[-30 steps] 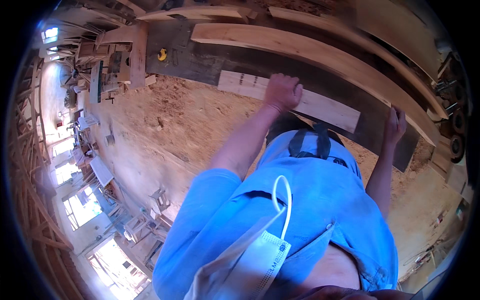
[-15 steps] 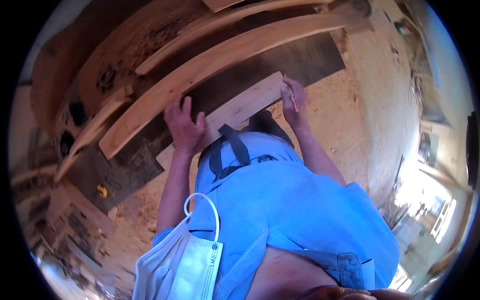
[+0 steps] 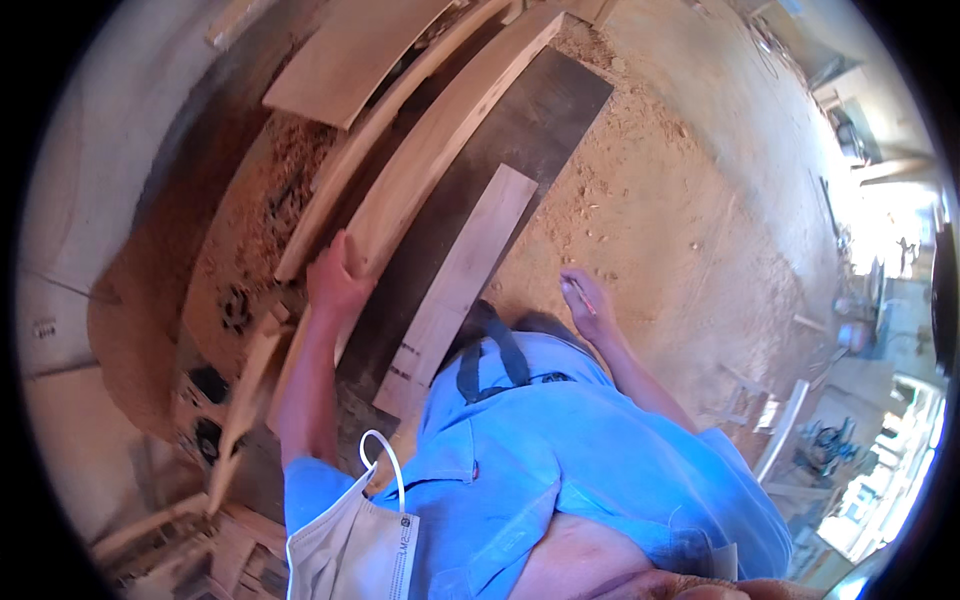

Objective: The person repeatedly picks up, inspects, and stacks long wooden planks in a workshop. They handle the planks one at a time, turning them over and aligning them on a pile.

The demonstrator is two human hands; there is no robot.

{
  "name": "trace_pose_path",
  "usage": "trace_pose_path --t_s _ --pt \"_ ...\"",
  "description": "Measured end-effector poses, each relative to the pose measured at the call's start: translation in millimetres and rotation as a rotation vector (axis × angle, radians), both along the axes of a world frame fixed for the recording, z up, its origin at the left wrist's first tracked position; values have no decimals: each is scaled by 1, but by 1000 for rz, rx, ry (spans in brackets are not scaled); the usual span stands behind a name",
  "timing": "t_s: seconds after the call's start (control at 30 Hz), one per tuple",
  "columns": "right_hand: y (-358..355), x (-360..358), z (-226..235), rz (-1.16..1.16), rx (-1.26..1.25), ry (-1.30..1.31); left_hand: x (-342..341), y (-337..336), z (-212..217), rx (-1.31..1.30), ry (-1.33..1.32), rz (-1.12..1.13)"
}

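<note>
My left hand grips the near part of a long curved wooden piece, its fingers over the edge. My right hand is held off to the right, in front of my body, closed around a slim reddish pencil. Between the hands, a straight pale board lies at a slant on the dark bench top. Small dark marks show near the board's lower end. The right hand touches neither the board nor the bench.
Beyond the gripped piece lie another curved wooden strip and a flat wooden panel. A shorter wooden piece is at the left. Shavings and sawdust cover the floor. A face mask hangs at my chest.
My left hand has gone from above the pale board to the curved piece. My right hand, with the pencil, has drawn away from the board's far end. The view has turned.
</note>
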State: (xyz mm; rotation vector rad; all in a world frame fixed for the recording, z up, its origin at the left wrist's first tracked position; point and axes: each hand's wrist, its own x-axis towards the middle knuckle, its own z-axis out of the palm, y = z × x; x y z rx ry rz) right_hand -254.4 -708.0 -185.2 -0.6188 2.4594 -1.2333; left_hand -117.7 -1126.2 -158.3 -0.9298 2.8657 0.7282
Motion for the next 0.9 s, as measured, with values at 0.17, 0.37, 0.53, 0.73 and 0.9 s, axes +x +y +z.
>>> trace_pose_path --t_s 0.17,0.37,0.53,0.73,0.9 --pt "41 41 -12 -241 40 -98 45 -1 -4 76 55 60" --pt "94 124 -43 -460 -11 -220 78 8 -11 61 -36 60" --pt "116 192 -74 -448 -15 -266 77 18 -11 -6 -64 41" --pt "146 250 -94 -397 98 -234 79 27 -11 -91 -116 5" --pt "176 273 -120 -697 98 -266 82 27 -12 -85 -116 7"
